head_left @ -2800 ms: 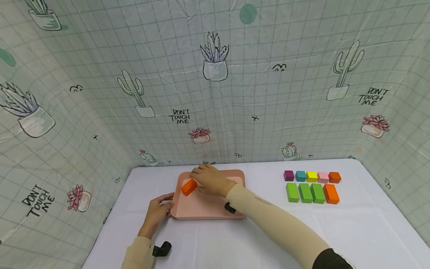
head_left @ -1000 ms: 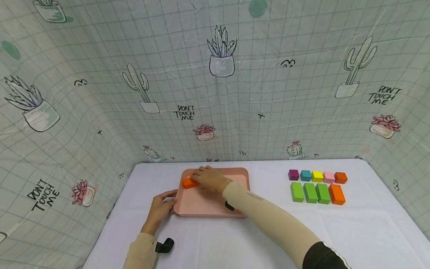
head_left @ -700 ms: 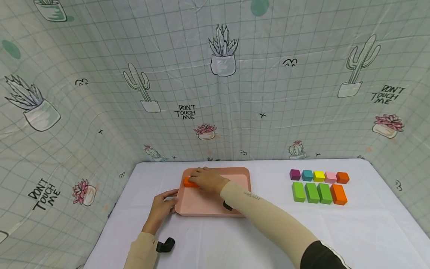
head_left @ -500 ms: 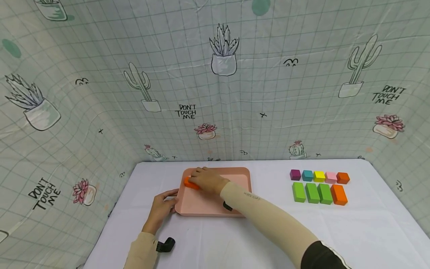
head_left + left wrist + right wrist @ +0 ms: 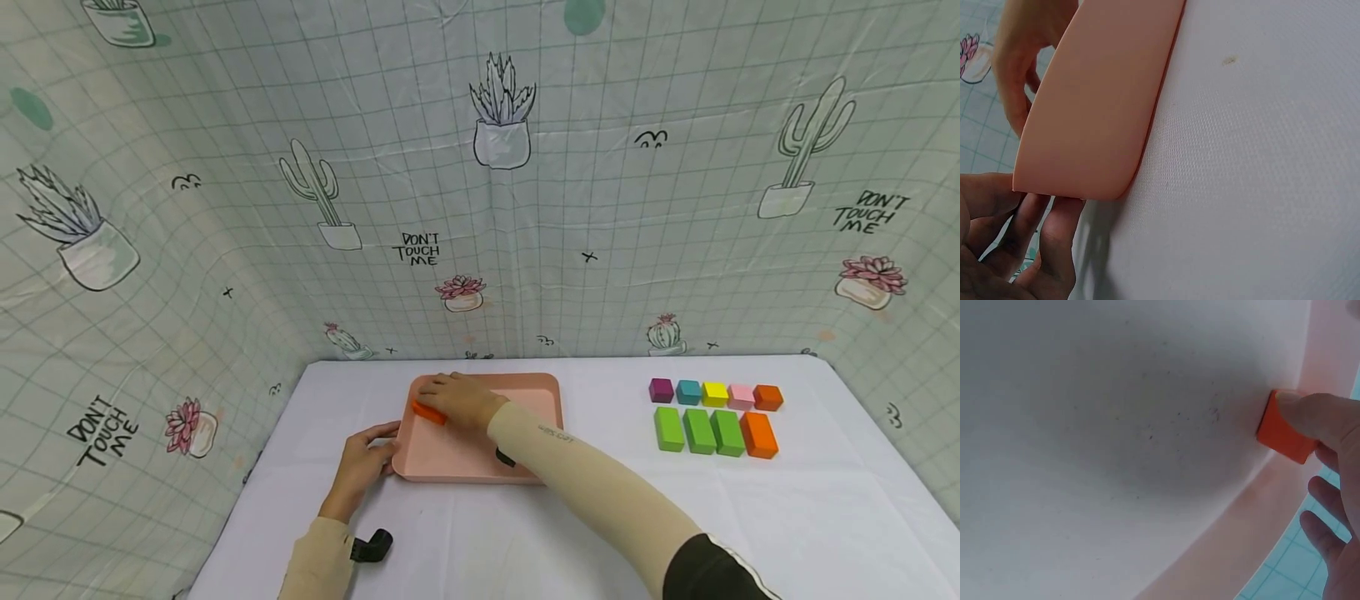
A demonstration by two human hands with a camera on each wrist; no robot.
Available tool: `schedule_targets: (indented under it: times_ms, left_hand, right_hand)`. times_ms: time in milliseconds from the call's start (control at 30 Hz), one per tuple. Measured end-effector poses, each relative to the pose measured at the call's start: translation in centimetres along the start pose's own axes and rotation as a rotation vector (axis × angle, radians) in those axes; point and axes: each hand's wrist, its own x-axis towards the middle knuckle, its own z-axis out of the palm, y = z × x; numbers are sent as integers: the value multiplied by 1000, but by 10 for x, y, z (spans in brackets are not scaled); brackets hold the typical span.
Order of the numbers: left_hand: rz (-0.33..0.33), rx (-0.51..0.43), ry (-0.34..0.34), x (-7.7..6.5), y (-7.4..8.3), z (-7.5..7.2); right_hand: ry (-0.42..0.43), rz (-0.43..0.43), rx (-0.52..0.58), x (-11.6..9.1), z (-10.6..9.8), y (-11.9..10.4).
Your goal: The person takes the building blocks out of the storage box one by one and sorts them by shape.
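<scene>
In the head view an orange block (image 5: 429, 412) lies in the upper left part of a shallow pink tray (image 5: 480, 477). My right hand (image 5: 459, 400) reaches over the tray from the right and pinches the block. Up close in the right wrist view, the thumb (image 5: 1310, 415) presses on the block's face, near the tray wall, with the other fingers behind it. Small dark specks dot the tray floor there. My left hand (image 5: 360, 462) rests at the tray's left side; in the left wrist view its fingertips touch the end wall from outside, fingers slightly bent.
At the right of the white table stand two rows of blocks: small cubes behind, such as a purple cube (image 5: 661, 390) and a yellow cube (image 5: 714, 394); green blocks (image 5: 699, 431) and a larger orange block (image 5: 760, 435) in front. A patterned cloth (image 5: 525, 208) encloses the table.
The right hand has moved from beside the orange block to over it, covering more of it, and the block has turned. The left hand stays at the tray. The head view has shifted slightly.
</scene>
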Motion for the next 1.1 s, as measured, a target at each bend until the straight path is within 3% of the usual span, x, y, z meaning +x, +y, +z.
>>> schedule_targets:
  times_ms: [533,867,1100]
  left_hand:
    - [-3,2,0,0,3,4]
    - [-6,13,1,-4,3,2]
    - [-9,5,-8,-5,1,1]
  right_hand:
    - [-9,-34,-7,-11,-2,6]
    - [23,-57,-20,-36,-15,13]
    - [85,-20,-2,-59,-27,23]
